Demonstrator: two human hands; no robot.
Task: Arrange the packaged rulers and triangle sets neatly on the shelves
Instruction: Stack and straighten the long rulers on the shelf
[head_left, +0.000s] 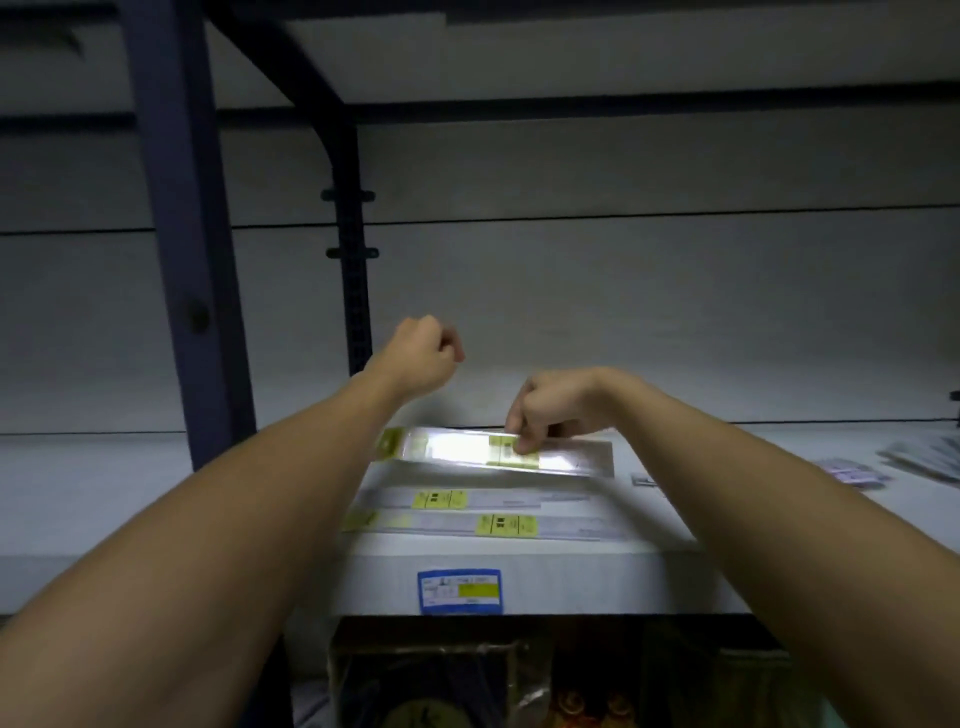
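Observation:
A clear packaged ruler (467, 451) with yellow-green labels lies crosswise on the white shelf (104, 493), glaring in the light. My right hand (550, 408) pinches its far edge near the middle label. My left hand (423, 356) hovers above and behind the pack's left end, fingers curled, holding nothing. Two more packaged rulers lie parallel in front of it: one (467, 500) in the middle row and one (498, 525) nearest the shelf's front edge.
A blue price tag (460, 591) sticks to the shelf's front lip. Dark blue uprights (176, 234) stand at the left. Other small packages (857, 473) lie on the shelf at the far right. Bagged goods (441, 686) fill the shelf below.

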